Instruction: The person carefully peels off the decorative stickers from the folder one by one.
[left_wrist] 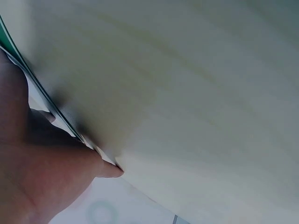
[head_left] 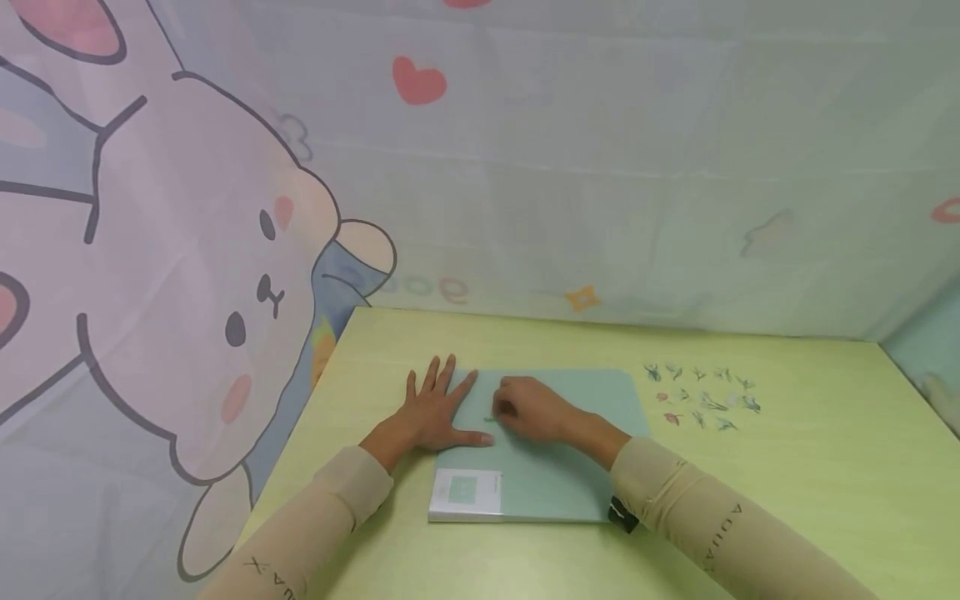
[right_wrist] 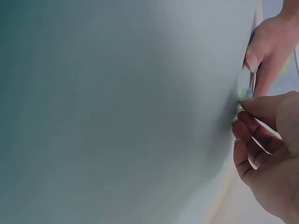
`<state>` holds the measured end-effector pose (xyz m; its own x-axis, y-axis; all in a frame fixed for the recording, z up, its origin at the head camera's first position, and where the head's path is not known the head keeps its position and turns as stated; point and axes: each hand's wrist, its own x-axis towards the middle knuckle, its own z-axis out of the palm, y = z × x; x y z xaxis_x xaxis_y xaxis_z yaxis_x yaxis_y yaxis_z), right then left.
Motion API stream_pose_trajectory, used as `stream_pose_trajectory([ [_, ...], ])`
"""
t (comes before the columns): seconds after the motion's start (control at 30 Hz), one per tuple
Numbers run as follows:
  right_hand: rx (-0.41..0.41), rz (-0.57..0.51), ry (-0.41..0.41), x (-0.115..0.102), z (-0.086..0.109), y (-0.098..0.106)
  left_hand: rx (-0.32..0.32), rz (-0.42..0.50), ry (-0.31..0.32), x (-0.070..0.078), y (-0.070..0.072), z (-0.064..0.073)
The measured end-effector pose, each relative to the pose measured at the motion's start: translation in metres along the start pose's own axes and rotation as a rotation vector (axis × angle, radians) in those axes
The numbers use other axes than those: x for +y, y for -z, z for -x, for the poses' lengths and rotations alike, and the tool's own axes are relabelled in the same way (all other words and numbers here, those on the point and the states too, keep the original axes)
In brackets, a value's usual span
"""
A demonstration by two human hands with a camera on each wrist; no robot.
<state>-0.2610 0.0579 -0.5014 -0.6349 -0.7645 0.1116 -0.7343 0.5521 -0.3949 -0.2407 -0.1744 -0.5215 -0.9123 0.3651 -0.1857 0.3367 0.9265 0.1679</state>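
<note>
A pale green folder [head_left: 555, 492] with a white label panel at its lower left lies flat on the table. Spread out across its left edge, my left hand [head_left: 435, 417] presses down with straight fingers, the thumb reaching onto the cover. My right hand [head_left: 536, 408] is over the cover with curled fingers. At its thumb and fingertip, a small green sticker-like cutout [right_wrist: 245, 94] is pinched against the surface; its full shape is hidden. To the right of the folder, several small flower and leaf cutouts [head_left: 712, 402] lie in loose rows on the table.
The yellow-green table [head_left: 825, 500] ends at a hanging cloth [head_left: 600, 167] printed with a cartoon rabbit and hearts. A black object [head_left: 621, 515] at the folder's lower right corner is partly covered by the right sleeve [head_left: 675, 492].
</note>
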Motion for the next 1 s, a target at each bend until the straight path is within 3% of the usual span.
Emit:
stream_pose_trajectory([
  [0.47, 0.091, -0.131, 0.024, 0.015, 0.013, 0.013, 0.007, 0.019, -0.002, 0.001, 0.003, 0.001],
  [1.0, 0.124, -0.2, -0.101, 0.054, 0.087, 0.044, 0.003, 0.055, -0.019, 0.001, 0.004, 0.002],
])
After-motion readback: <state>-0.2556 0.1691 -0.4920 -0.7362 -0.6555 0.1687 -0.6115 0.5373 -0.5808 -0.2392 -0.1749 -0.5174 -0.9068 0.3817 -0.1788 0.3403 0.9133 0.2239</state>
